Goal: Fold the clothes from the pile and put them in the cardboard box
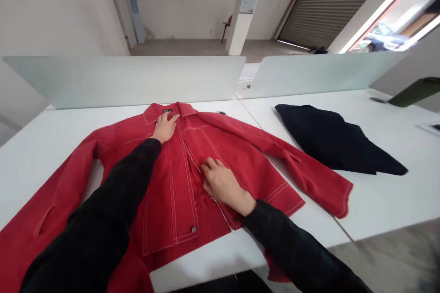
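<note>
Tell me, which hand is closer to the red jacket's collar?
Left. The left hand rests just below the collar; the right hand sits farther down, beside the open zipper.

The head-worn view looks forward and down from above the desk [378, 201], close over the jacket [247, 169], left hand [165, 128] and right hand [223, 185], with the room [178, 4] beyond the partitions [137, 82].

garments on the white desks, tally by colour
red jacket: 1
black garment: 1
total: 2
</note>
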A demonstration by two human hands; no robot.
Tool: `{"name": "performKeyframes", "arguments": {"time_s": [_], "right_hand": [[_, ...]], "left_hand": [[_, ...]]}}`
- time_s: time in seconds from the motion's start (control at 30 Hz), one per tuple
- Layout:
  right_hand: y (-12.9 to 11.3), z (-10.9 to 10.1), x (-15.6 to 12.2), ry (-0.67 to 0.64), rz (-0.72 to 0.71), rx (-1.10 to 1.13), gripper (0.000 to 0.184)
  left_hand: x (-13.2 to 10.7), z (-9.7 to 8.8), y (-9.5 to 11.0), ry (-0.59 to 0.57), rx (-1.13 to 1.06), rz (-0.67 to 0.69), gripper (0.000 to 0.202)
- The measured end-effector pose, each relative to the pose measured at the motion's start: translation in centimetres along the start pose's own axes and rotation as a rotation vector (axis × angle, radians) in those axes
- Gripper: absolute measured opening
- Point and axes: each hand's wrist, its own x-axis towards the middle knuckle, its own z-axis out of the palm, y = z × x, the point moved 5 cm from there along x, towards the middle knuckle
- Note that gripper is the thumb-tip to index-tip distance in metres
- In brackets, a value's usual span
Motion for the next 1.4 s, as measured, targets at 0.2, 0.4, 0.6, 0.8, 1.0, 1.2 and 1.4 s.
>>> {"name": "performKeyframes", "arguments": {"time_s": [0.2, 0.4, 0.6, 0.8, 1.0, 1.2, 1.4], "right_hand": [[2.3, 0.4, 0.4, 0.022, 0.072, 0.237, 0.049], [5.8, -0.8, 0.5, 0.389, 0.165, 1.054, 0.046], [5.7, -0.6, 0.6, 0.342, 0.213, 1.860, 0.040], [5.1, 0.2, 1.0, 0.352, 0.113, 1.732, 0.043], [5.3, -0.8, 0.4, 0.468, 0.051, 1.550, 0.046], [4.6, -1.0, 0.2, 0.412, -0.023, 1.336, 0.039], [2.3, -1.3, -0.4, 0.372, -0.208, 1.117, 0.039]], "left_hand": [[-0.6, 0.9, -0.4, 0.006, 0.006, -0.021, 0.050], [-0.5, 0.9, -0.5, 0.027, -0.073, -0.058, 0.052], [-0.4, -0.1, -0.2, 0.044, -0.254, -0.161, 0.040], [0.7, 1.1, 1.3, -0.111, -0.623, -0.408, 0.029], [1.6, 2.4, 3.5, -0.171, -1.093, -0.566, 0.032], [2.2, 1.1, 3.6, 0.010, -1.282, -0.611, 0.061], [2.7, -0.9, 1.9, 0.112, -1.246, -0.524, 0.054]]}}
